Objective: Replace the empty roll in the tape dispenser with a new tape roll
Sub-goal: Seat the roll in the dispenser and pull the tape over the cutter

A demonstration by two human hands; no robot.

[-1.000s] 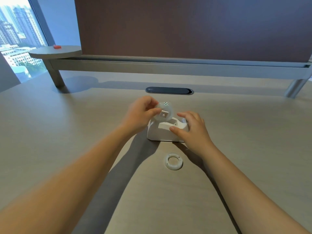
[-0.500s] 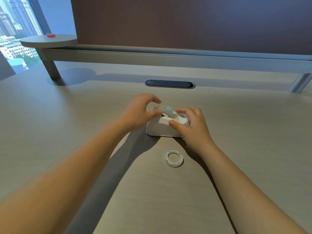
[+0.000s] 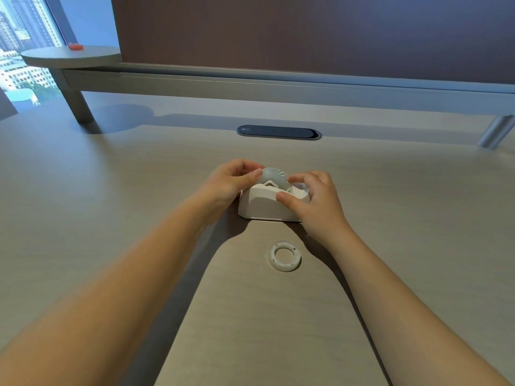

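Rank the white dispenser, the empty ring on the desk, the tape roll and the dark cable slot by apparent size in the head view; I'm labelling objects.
1. Cable slot
2. Dispenser
3. Empty ring and tape roll: similar; the roll is partly hidden.

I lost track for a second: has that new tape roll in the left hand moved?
Yes. The tape roll has come down toward the white dispenser and now sits in its cradle, with the left hand touching it.

Dispenser [image 3: 267,204] at the desk's [image 3: 111,204] centre, roll [image 3: 274,176] seated in it, hands [image 3: 231,181] [image 3: 317,203] at either side. Empty ring [image 3: 284,256] lies nearer the front edge; a grommet [image 3: 278,132] lies toward the back edge.
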